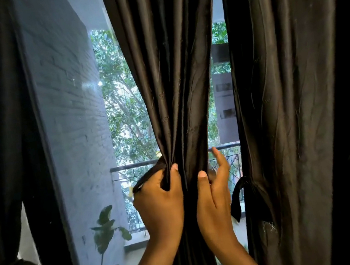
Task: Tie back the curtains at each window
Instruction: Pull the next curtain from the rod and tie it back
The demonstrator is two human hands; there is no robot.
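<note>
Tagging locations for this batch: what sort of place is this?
Probably a room in a home, at a balcony window: dark full-length curtains, a balcony railing outside, and a leafy potted plant.

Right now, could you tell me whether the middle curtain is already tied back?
No, both hands, left and right, only bunch the middle curtain; no knot shows on it.

Dark brown curtain (170,76), grey brick wall (73,125)

Daylight through the window (120,106) backlights dim dark curtains (303,113); right fingers (220,159) motion-blurred, edges bowed
</note>
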